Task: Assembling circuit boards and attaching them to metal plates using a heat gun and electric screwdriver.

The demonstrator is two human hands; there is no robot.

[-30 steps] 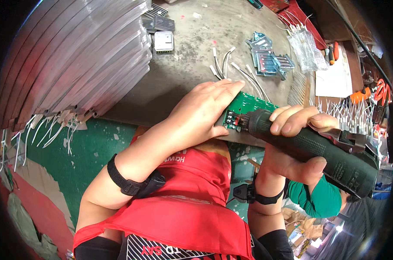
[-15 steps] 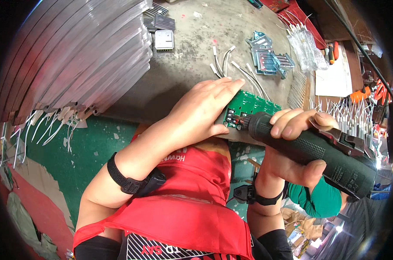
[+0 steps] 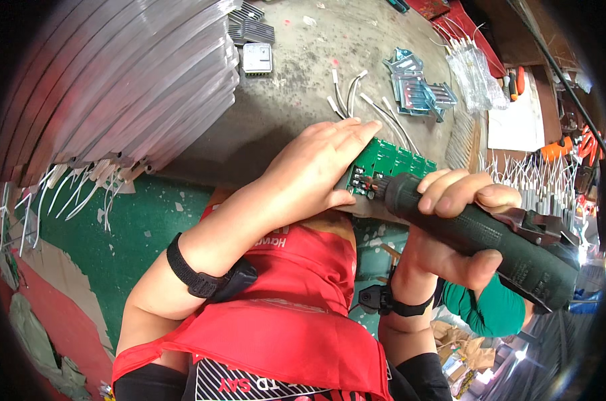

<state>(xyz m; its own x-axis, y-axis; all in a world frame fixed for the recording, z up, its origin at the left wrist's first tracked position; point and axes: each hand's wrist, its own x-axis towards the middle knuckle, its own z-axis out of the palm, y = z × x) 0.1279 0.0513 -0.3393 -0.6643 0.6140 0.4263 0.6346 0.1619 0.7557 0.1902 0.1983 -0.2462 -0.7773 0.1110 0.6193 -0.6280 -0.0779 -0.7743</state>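
Note:
My left hand (image 3: 316,170) lies flat on a green circuit board (image 3: 391,165) at the near edge of the grey workbench (image 3: 296,113), pinning the board's left part; part of the board is hidden under it. My right hand (image 3: 458,227) is wrapped around a dark green electric screwdriver (image 3: 490,237), whose tip points left at the board's near edge, right by my left thumb. Both wrists wear black straps.
A tall stack of long metal strips (image 3: 109,80) with white wires fills the left. Small finned metal parts (image 3: 256,30), loose white wires (image 3: 353,100), blue-grey metal brackets (image 3: 416,83), a clear bag (image 3: 473,67), white paper (image 3: 517,120) and orange-handled tools (image 3: 557,147) lie on the bench.
The screwdriver and my right hand have shifted slightly down and right along the board's near edge. My left hand stays on the board.

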